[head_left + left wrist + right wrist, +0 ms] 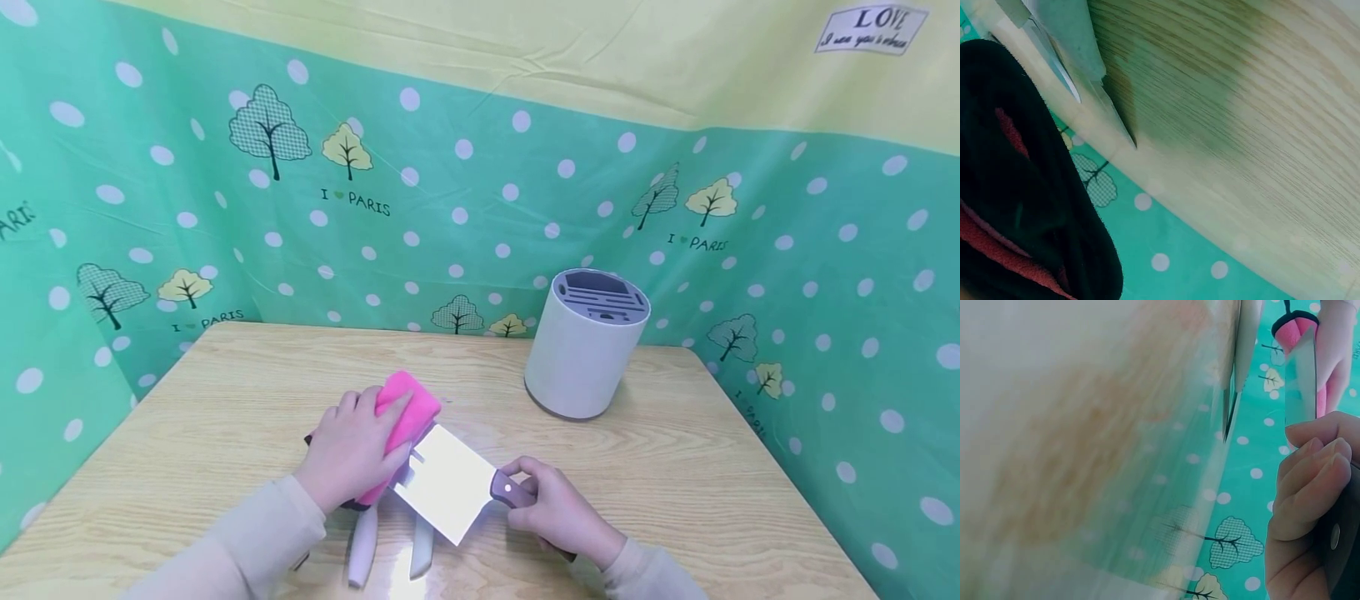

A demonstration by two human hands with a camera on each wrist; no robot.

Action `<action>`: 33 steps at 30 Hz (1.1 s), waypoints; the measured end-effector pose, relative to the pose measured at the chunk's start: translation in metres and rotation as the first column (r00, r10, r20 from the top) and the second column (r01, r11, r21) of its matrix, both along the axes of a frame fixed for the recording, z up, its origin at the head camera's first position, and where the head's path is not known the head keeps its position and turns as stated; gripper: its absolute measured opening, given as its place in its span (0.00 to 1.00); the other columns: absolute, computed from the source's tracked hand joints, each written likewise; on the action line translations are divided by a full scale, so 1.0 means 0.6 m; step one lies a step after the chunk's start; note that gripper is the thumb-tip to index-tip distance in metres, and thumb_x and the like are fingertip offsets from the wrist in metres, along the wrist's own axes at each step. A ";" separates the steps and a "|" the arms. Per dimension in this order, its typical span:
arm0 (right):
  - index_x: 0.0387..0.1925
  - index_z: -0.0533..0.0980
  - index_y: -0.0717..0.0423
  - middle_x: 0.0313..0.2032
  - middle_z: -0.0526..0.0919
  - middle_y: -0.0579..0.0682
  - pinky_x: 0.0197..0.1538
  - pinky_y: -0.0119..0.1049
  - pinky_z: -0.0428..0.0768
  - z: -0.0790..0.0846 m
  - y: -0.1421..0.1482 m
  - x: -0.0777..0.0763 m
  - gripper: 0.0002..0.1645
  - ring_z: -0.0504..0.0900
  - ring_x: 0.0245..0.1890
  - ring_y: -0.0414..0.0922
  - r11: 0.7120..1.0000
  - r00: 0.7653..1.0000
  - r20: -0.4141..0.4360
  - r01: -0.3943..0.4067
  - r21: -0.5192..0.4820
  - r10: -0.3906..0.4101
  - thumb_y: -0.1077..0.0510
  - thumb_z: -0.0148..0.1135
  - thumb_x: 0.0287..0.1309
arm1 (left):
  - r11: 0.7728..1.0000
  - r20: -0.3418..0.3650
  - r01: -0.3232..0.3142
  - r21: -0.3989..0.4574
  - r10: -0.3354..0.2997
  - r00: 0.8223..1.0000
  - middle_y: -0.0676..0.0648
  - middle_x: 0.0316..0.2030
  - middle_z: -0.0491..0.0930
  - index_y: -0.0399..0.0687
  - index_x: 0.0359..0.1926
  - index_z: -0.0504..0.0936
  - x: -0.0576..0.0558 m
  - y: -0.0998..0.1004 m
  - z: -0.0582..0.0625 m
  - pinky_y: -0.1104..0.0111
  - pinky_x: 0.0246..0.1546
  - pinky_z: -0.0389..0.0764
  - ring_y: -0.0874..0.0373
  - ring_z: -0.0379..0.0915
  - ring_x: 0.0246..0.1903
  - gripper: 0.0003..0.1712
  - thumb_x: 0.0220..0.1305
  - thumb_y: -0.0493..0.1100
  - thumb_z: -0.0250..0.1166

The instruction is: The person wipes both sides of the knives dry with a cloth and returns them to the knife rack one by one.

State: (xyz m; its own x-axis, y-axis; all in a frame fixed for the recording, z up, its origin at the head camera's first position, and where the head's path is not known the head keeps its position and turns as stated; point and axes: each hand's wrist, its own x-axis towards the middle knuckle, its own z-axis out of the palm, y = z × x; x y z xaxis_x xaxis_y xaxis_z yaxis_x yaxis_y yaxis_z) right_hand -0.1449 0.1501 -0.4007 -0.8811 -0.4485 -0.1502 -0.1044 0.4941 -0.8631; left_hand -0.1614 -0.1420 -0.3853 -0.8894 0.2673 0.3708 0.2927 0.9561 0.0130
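My left hand [348, 446] grips a folded pink cloth [416, 408] with black edging, thumb on the near side. The cloth lies across the far end of a cleaver's broad, shiny blade [453, 487]. Its dark riveted handle [513, 490] is held by my right hand [561, 510], fingers curled round it. From the right wrist, the blade [1300, 384] appears nearly edge-on beyond the curled fingers [1319, 481]. The left wrist view shows the cloth's black side [1066, 194] with pink folds; the left hand itself is hidden there.
A light-handled knife [363, 550] and a second pale handle [422, 550] lie on the wooden table [720, 483], below the cleaver. At the back right stands a white round knife block [583, 367] with a slotted top. A green dotted curtain [480, 217] encloses the table behind.
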 end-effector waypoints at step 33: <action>0.57 0.73 0.58 0.29 0.80 0.51 0.12 0.29 0.68 0.001 0.008 -0.002 0.32 0.69 0.10 0.38 1.000 1.000 -0.013 0.008 -0.004 -0.008 0.67 0.63 0.45 | 0.982 0.167 -0.083 0.171 0.055 0.984 0.26 0.59 0.70 0.40 0.69 0.68 -0.022 -0.042 0.016 0.39 0.47 0.78 0.33 0.72 0.52 0.39 0.63 0.56 0.61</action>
State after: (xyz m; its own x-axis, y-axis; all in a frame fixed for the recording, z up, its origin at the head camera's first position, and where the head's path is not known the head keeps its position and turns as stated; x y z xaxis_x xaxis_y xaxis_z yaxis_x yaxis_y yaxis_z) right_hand -0.1463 0.1546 -0.4001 -0.8866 -0.4420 -0.1365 -0.1120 0.4914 -0.8637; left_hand -0.1747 -0.1675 -0.3754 -0.9552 0.1463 0.2574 0.2064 0.9523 0.2247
